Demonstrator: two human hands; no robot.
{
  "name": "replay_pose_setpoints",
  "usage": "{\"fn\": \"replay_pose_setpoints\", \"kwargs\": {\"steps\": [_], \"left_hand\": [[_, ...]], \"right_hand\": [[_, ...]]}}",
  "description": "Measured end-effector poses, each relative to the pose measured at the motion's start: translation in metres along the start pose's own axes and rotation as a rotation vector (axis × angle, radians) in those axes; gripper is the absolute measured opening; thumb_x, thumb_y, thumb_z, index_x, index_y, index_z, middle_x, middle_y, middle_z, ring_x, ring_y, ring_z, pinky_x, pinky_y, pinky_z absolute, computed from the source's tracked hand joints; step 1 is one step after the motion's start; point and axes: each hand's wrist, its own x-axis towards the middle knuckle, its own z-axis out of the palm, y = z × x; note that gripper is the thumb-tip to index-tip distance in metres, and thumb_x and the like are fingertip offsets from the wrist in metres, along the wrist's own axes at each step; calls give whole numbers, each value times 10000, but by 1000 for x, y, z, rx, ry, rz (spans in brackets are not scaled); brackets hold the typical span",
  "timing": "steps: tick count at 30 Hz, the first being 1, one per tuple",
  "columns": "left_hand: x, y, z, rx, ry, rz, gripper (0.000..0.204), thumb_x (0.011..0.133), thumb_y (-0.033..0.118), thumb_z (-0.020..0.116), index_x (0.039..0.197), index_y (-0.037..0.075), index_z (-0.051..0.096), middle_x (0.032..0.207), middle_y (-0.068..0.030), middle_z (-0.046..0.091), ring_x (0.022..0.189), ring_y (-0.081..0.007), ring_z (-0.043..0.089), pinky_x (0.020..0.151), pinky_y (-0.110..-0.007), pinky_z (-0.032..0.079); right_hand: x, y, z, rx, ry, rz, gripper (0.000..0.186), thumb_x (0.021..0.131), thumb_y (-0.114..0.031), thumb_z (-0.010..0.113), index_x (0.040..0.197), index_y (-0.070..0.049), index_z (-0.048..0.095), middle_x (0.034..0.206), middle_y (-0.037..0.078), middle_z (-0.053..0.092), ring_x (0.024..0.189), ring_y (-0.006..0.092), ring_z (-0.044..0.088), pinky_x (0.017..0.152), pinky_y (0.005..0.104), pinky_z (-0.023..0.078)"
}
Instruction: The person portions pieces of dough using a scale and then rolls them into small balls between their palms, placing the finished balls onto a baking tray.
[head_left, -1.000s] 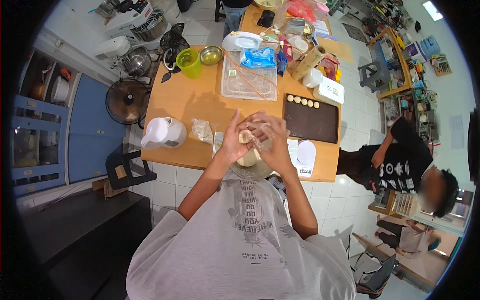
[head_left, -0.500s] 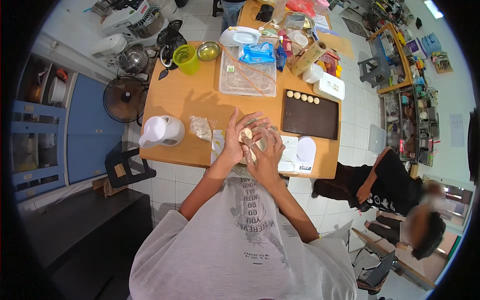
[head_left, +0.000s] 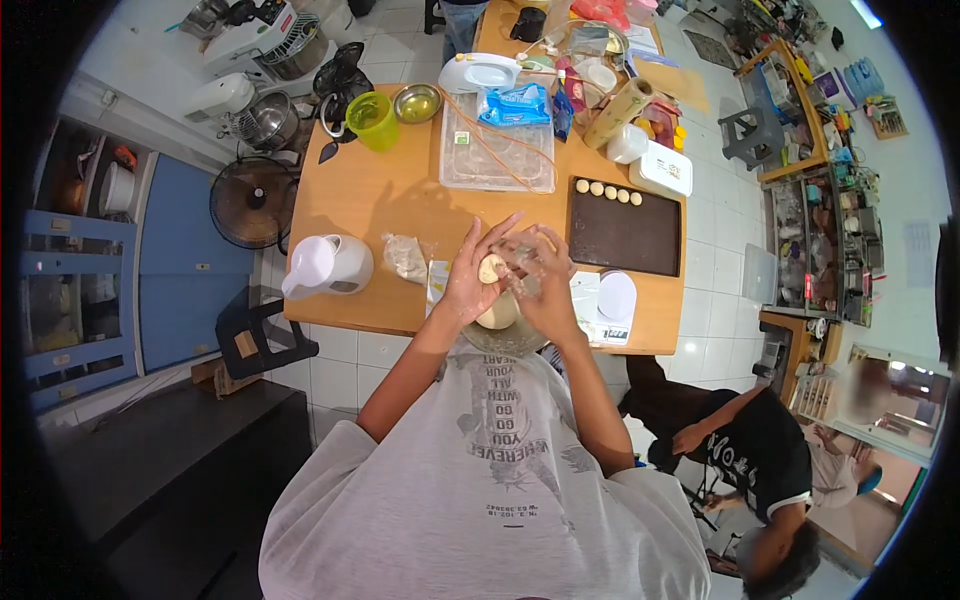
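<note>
A small pale ball of dough (head_left: 491, 268) rests in my left hand (head_left: 466, 285), against the palm and the base of the fingers, which stretch upward. Close on its right is my right hand (head_left: 545, 290), fingers bent and apart, dusted with flour and partly blurred; whether its fingertips touch the ball I cannot tell. Below both hands, a larger lump of dough (head_left: 497, 314) sits in a bowl (head_left: 510, 340) at the table's near edge, partly hidden by my hands. Several round dough balls (head_left: 610, 192) line the far edge of a dark baking tray (head_left: 625, 240) to the right.
On the wooden table (head_left: 345, 225) stand a white pitcher (head_left: 345, 265), a bag of white powder (head_left: 405, 258), a kitchen scale (head_left: 615, 300), a clear plastic box (head_left: 490, 165), a green cup (head_left: 373, 125) and a metal bowl (head_left: 417, 103). A person in black (head_left: 755, 440) is at the right.
My right fingers have drawn back slightly from the dough ball, showing more of it and of the lump below. The person at the right has shifted position.
</note>
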Motion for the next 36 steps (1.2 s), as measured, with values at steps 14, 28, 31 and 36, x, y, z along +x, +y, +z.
{"fn": "replay_pose_setpoints", "kwargs": {"steps": [14,28,31,36], "left_hand": [[5,-15,1,69,173,106,846,1068,700,347,1503,-4,520,1485,-237,565,1364,-350,583,1200,-468,432],[8,-7,16,-238,-155,201,693,1130,531,368,1645,68,338,1706,-174,328,1599,-285,267,1318,-439,216],[5,-5,16,-222,-146,203,688,1135,529,347,1646,69,337,1708,-172,325,1600,-285,267,1317,-437,218],[7,-9,13,-30,-72,203,711,1128,563,327,1646,76,336,1695,-175,347,1587,-280,293,1314,-446,223]], "right_hand": [[-45,-15,36,-53,-53,67,440,957,-171,665,1395,-128,688,1588,213,377,1480,504,293,1203,642,233],[-11,-22,22,613,224,249,447,1006,-317,634,1435,-200,685,1692,182,302,1538,547,199,1246,640,190],[-29,-9,22,-30,169,-4,473,1001,-341,645,1455,-212,669,1685,187,316,1538,534,210,1230,653,194],[-40,-22,27,-155,108,7,487,993,-351,657,1459,-212,664,1681,191,317,1526,519,238,1203,676,206]]}}
